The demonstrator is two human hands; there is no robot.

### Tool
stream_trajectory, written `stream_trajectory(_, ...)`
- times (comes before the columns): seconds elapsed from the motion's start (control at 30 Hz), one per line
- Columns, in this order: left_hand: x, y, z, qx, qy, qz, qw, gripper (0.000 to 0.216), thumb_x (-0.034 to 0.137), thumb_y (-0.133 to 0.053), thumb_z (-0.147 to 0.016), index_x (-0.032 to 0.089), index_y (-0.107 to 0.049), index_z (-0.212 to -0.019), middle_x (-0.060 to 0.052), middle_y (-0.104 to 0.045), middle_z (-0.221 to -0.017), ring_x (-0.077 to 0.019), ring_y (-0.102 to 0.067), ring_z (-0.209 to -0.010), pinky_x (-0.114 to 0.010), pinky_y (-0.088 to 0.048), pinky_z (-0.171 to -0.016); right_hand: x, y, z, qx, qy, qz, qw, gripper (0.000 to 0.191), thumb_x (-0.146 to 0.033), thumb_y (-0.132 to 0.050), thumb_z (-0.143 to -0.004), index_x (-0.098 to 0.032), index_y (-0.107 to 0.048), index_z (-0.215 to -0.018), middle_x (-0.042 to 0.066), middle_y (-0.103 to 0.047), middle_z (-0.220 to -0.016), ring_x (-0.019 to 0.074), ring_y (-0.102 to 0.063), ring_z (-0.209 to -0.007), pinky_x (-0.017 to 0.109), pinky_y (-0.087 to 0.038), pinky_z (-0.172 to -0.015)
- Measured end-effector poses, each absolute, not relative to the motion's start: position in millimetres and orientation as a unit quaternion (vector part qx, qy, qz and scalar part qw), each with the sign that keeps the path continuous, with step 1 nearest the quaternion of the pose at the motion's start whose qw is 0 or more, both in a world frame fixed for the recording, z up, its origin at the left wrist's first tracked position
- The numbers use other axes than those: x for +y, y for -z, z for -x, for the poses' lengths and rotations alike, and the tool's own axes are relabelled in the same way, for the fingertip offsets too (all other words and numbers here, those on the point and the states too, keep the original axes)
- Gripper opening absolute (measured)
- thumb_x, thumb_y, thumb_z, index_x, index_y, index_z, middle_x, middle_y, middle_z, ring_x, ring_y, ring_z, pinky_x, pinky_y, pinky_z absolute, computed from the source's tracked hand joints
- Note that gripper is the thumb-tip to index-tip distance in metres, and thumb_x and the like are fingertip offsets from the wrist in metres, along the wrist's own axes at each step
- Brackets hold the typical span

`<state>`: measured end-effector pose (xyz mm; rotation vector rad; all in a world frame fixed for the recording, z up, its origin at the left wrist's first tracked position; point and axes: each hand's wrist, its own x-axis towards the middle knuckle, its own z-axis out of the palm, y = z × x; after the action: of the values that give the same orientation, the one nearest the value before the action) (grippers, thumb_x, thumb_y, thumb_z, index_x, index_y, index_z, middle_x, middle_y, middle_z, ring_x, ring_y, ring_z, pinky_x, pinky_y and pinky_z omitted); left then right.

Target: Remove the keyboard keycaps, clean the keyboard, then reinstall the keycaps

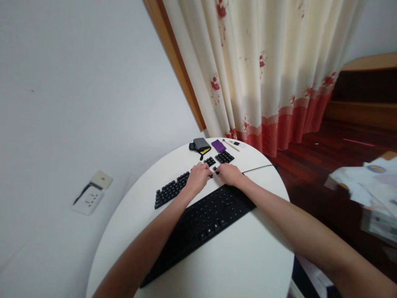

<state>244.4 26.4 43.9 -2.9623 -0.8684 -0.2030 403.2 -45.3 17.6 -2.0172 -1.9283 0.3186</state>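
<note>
A black keyboard [214,211] lies slantwise on the white round table, most of its keycaps off and only a few left along its near edge. Beyond it, the loose black keycaps stand in rows, with a long group [172,191] at left and a smaller block [224,157] at the far side. My left hand [198,177] rests past the keyboard, fingers curled together at a small black keycap [211,176]. Facing it, my right hand [228,174] pinches another keycap [217,171]. The fingers partly hide both keycaps.
At the table's far edge lie a grey and black pouch [201,144], a purple cloth [218,145] and a thin brush [232,145]. A black cable [258,168] runs off the right edge. A wall with a socket [89,200] stands at left, a curtain [248,74] behind.
</note>
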Motion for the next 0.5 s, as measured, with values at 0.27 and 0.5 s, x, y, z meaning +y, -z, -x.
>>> stream_trajectory(0.27,10,-50,-231,-0.321,0.113,0.925,-0.166,0.018,0.017,-0.066,-0.085,0.017,-0.074,-0.101,-0.006,-0.074,-0.093,-0.0195,-0.067,-0.084,-0.031,-0.052,-0.081,-41,-17,-405,-0.681,-0.112,0.701,0.18,0.017,-0.019,-0.061,-0.083,-0.021,-0.074,-0.094,0.01,-0.072,-0.106,0.0247,-0.065,-0.1,0.028,-0.047,-0.08)
stream_trajectory(0.5,-36,-52,-206,-0.363,0.181,0.805,-0.433,0.028,0.02,-0.069,-0.08,0.015,-0.068,-0.107,-0.004,-0.075,-0.083,-0.0181,-0.07,-0.079,-0.029,-0.054,-0.078,-40,-13,-406,-0.692,-0.115,0.688,0.184,0.015,-0.016,-0.063,-0.079,-0.021,-0.073,-0.09,0.009,-0.073,-0.096,0.023,-0.066,-0.093,0.026,-0.045,-0.074)
